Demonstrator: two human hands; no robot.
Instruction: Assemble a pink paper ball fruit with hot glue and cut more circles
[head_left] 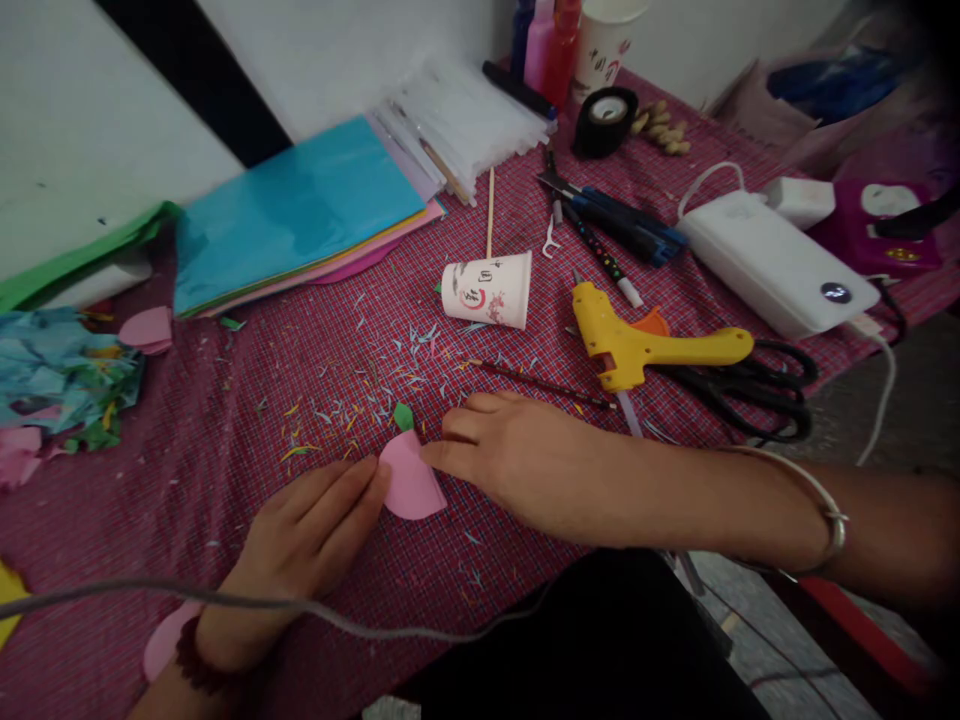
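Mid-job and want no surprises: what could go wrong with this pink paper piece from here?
1. The glue gun lies just behind the right hand; if hot, it might burn the forearm.
2. The grey cable runs over the wrist of the left hand and could snag.
3. The pink paper is held only by fingertips and may slip.

The left hand's (pixel 300 535) fingers (pixel 352 495) hide the left edge of the pink rounded paper piece (pixel 412 490); the coloured plastic bottles (pixel 551 40) at top centre are cut off by the frame's edge.

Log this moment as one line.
left hand: fingertips touch pink paper | right hand: fingertips on same paper | near: glue gun, cup on its side, scissors | cloth: scrap-strewn
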